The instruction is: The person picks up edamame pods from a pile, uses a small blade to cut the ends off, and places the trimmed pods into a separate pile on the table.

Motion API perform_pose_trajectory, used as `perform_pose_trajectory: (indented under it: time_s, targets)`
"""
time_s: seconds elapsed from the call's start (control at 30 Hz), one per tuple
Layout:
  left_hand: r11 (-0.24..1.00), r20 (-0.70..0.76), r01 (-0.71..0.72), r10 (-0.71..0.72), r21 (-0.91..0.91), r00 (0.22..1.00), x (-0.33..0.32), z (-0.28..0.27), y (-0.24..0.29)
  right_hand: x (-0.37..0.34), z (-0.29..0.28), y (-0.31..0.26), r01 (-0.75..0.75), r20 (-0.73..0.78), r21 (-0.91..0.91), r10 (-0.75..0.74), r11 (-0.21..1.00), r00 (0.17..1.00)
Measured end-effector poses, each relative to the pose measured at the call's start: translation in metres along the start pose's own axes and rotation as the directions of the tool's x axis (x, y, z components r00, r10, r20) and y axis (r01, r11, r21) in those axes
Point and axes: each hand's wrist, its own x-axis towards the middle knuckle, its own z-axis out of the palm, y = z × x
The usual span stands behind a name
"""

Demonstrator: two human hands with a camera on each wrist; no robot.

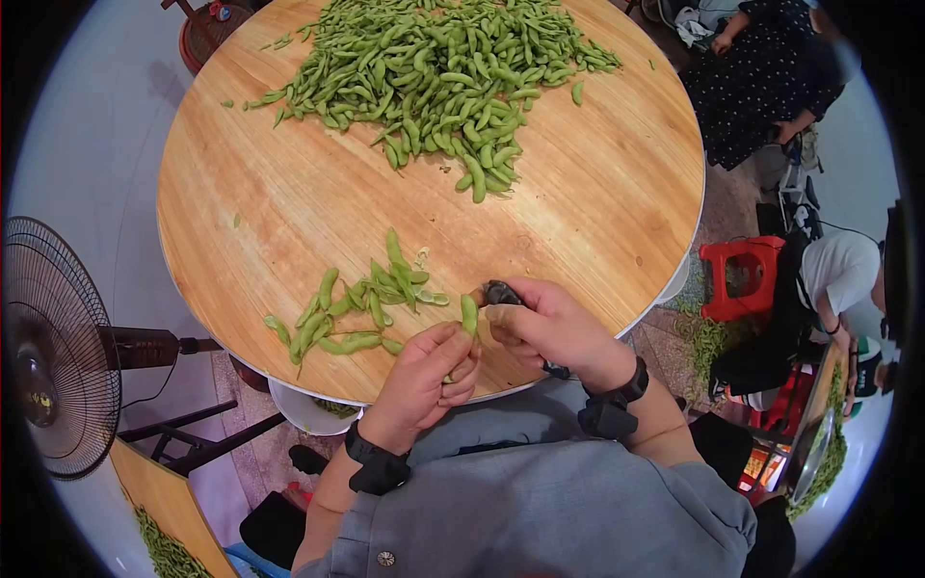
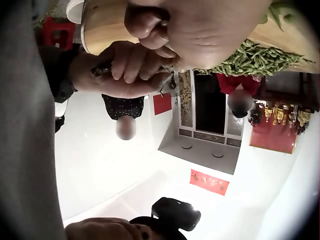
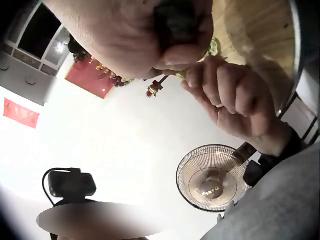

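In the head view my left hand [image 1: 429,376] pinches a green soybean pod [image 1: 469,314] upright between thumb and fingers, and a bit of green shows lower down among its fingers. Close beside it, my right hand [image 1: 554,326] grips a black-handled tool [image 1: 502,295]; its working end is hidden, so I cannot tell its kind. Both hands are over the near edge of the round wooden table [image 1: 597,212]. Left of them lies a small group of loose pods [image 1: 352,306]. In the right wrist view the dark handle [image 3: 175,22] sits in the right palm.
A big heap of soybean pods [image 1: 434,72] covers the table's far side. A white basin [image 1: 310,408] stands under the near left edge. To the left is a standing fan [image 1: 58,356]; at right are a red stool [image 1: 740,279] and other people.
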Motion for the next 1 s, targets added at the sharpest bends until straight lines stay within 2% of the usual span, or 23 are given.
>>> perform_pose_trajectory:
  time_s: [0.1,0.17,0.2,0.23,0.27,0.3,0.37,0.4,0.43,0.47,0.5,0.53,0.57,0.6,0.63,0.67,0.7,0.73,0.77,0.83,0.9,0.97,1.0]
  targets:
    - [0.993,-0.070,0.030,-0.022,0.113,0.997,-0.002,0.005,0.000,0.008,-0.002,0.004,0.007,0.052,-0.069,-0.004,0.998,0.999]
    - [0.995,0.057,0.070,-0.066,-0.069,0.996,-0.005,-0.001,0.001,0.011,-0.005,0.007,0.004,0.094,-0.008,-0.003,1.000,0.996]
    - [0.995,0.054,0.073,-0.069,-0.068,0.996,-0.005,-0.003,-0.002,0.011,-0.006,0.008,-0.003,0.133,0.049,-0.003,0.999,0.991]
    - [0.977,0.136,0.093,-0.067,-0.190,0.988,-0.005,-0.003,-0.005,0.010,-0.005,0.009,-0.003,0.133,0.053,-0.004,0.999,0.991]
    - [0.944,0.218,0.122,-0.055,-0.306,0.974,-0.005,-0.003,-0.007,0.010,-0.003,0.010,-0.061,0.152,0.159,0.036,0.985,0.988]
    - [0.944,0.218,0.124,-0.058,-0.304,0.974,-0.004,-0.001,-0.006,0.009,-0.002,0.011,-0.118,0.175,0.261,0.073,0.958,0.982]
    - [0.995,0.008,0.073,-0.073,-0.060,0.997,-0.004,0.007,-0.004,0.012,-0.004,0.013,-0.125,0.141,0.262,0.090,0.957,0.986]
    - [0.995,0.007,0.075,-0.075,-0.060,0.997,-0.004,0.008,-0.005,0.013,-0.004,0.013,-0.134,0.109,0.263,0.108,0.955,0.988]
    - [0.986,-0.114,-0.009,0.029,0.168,0.993,-0.003,0.008,-0.007,0.012,-0.004,0.012,-0.134,0.109,0.266,0.108,0.955,0.988]
    - [0.917,-0.207,-0.063,0.155,0.393,0.966,-0.002,0.008,-0.009,0.009,-0.004,0.011,-0.099,0.111,0.126,0.085,0.987,0.990]
    - [0.918,-0.210,-0.062,0.154,0.393,0.966,-0.001,0.009,-0.010,0.007,-0.003,0.009,-0.060,0.116,-0.018,0.062,0.998,0.991]
    - [0.791,-0.177,-0.140,0.299,0.596,0.938,0.003,0.009,-0.010,0.006,-0.002,0.007,-0.061,0.116,-0.017,0.062,0.998,0.991]
    - [0.613,-0.111,-0.198,0.428,0.765,0.897,0.004,0.010,-0.010,0.006,0.000,0.005,-0.037,0.095,-0.079,0.044,0.996,0.994]
    - [0.612,-0.112,-0.198,0.429,0.765,0.896,0.003,0.010,-0.009,0.006,0.001,0.004,-0.012,0.076,-0.142,0.023,0.990,0.997]
    - [0.736,-0.172,-0.135,0.326,0.664,0.930,0.001,0.010,-0.006,0.006,0.001,0.004,-0.011,0.077,-0.143,0.022,0.990,0.997]
    - [0.836,-0.216,-0.063,0.213,0.545,0.953,-0.001,0.009,-0.004,0.007,-0.001,0.004,-0.016,0.084,-0.078,0.022,0.997,0.996]
    - [0.836,-0.217,-0.065,0.215,0.544,0.952,-0.001,0.009,-0.001,0.007,-0.003,0.005,-0.023,0.092,-0.013,0.024,1.000,0.995]
    - [0.951,-0.184,-0.038,0.098,0.308,0.978,-0.001,0.008,0.001,0.008,-0.004,0.006,-0.024,0.094,-0.013,0.025,1.000,0.995]
    - [0.998,-0.120,0.015,-0.008,0.054,0.993,-0.001,0.007,0.002,0.010,-0.005,0.007,-0.012,0.103,0.010,0.010,1.000,0.995]
    - [0.994,-0.160,0.011,0.007,0.112,0.987,0.001,0.009,0.002,0.013,-0.009,0.008,0.001,0.113,0.031,-0.004,1.000,0.994]
    - [0.985,-0.198,0.004,0.030,0.171,0.980,0.001,0.009,0.001,0.019,-0.013,0.004,0.014,0.075,-0.214,0.002,0.977,0.997]
    - [0.923,-0.197,0.007,0.075,0.386,0.978,0.001,0.004,-0.003,0.026,-0.016,0.001,0.008,0.060,-0.293,0.010,0.956,0.998]
    - [0.921,-0.190,-0.005,0.086,0.391,0.978,0.001,0.005,-0.002,0.029,-0.017,-0.001,-0.002,0.039,-0.364,0.017,0.932,0.999]
